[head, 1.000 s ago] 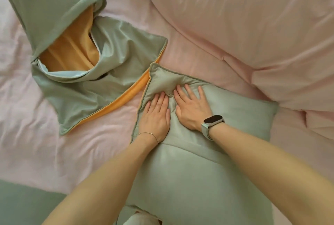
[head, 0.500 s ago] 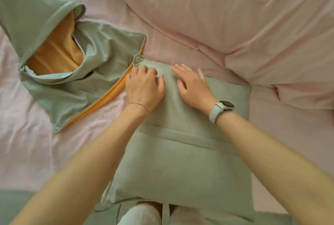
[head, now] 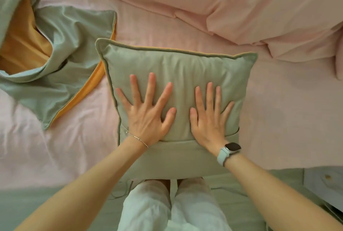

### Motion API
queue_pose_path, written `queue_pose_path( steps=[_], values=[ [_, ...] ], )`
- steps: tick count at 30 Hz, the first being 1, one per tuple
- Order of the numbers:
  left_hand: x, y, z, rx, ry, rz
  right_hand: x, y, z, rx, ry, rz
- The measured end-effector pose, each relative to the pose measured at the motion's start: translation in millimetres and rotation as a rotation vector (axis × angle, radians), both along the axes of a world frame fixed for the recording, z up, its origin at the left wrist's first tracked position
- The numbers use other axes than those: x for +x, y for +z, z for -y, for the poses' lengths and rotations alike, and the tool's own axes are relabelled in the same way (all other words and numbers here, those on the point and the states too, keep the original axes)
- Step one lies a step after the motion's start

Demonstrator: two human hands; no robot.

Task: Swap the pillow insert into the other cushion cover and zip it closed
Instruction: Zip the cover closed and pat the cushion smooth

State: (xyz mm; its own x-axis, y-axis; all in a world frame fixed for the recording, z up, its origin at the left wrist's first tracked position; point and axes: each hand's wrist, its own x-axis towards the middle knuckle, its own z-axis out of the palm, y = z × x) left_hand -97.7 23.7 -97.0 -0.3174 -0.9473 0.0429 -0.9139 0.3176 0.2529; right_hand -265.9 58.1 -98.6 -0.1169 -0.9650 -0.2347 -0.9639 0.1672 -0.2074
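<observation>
A filled sage-green cushion (head: 178, 63) with piped edges lies on the pink bed sheet (head: 78, 147), its near edge hanging over the bed's front. My left hand (head: 146, 112) lies flat on it with fingers spread wide. My right hand (head: 209, 115), with a watch on the wrist, rests flat beside it, fingers together. Neither hand grips anything. An empty green cushion cover (head: 61, 67) with an orange inside lies crumpled at the left, its opening gaping.
A bunched pink duvet (head: 241, 8) fills the back and right of the bed. My legs in white trousers (head: 172, 206) stand against the bed's front edge. A white piece of furniture (head: 323, 184) sits at the lower right.
Both hands slid from the cushion's far left corner toward its near half and spread flat. The cushion now lies square and plump, and the view has shifted back.
</observation>
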Motion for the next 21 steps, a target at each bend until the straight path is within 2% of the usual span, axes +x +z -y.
queue_pose_path(
  steps=[3, 7, 12, 18, 21],
  values=[
    [-6.7, -22.9, 1.8, 0.051, -0.097, 0.061, 4.0, -28.8, 20.6, 0.026, -0.014, -0.037],
    [-0.1, -59.9, 28.3, 0.126, -0.050, 0.132, 12.6, -62.0, 47.6, -0.024, -0.003, -0.107],
    [-10.0, -89.7, 74.4, 0.105, -0.008, 0.137, 9.0, -89.6, 96.6, -0.122, -0.043, -0.097],
    [-17.6, -92.8, 105.0, 0.099, 0.033, 0.178, 7.0, -85.1, 136.0, -0.095, -0.113, -0.096],
    [-17.6, -71.4, 100.8, 0.154, 0.047, 0.142, 6.0, -57.3, 129.5, -0.085, -0.152, 0.006]
  ],
)
